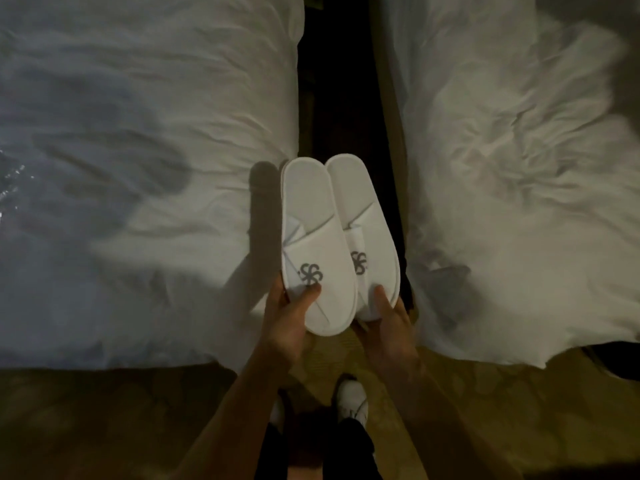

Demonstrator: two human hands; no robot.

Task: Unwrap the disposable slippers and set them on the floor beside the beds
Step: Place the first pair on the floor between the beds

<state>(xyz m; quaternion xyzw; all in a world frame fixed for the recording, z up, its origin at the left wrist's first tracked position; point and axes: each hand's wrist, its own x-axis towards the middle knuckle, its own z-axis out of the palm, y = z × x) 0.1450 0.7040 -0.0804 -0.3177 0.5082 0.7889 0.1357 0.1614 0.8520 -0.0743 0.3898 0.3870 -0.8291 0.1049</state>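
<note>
Two white disposable slippers with a grey swirl logo are held side by side in the air, over the gap between two beds. My left hand [289, 311] grips the toe end of the left slipper [313, 237], thumb on its logo. My right hand [388, 317] holds the toe end of the right slipper [367, 223], which lies partly under the left one. No wrapper shows on either slipper. The heels point away from me.
A bed with a rumpled white duvet [138, 168] lies on the left, another one [519, 168] on the right. A narrow dark gap [339, 81] runs between them. Patterned carpet [485, 410] lies below, with my white shoes [351, 400] on it.
</note>
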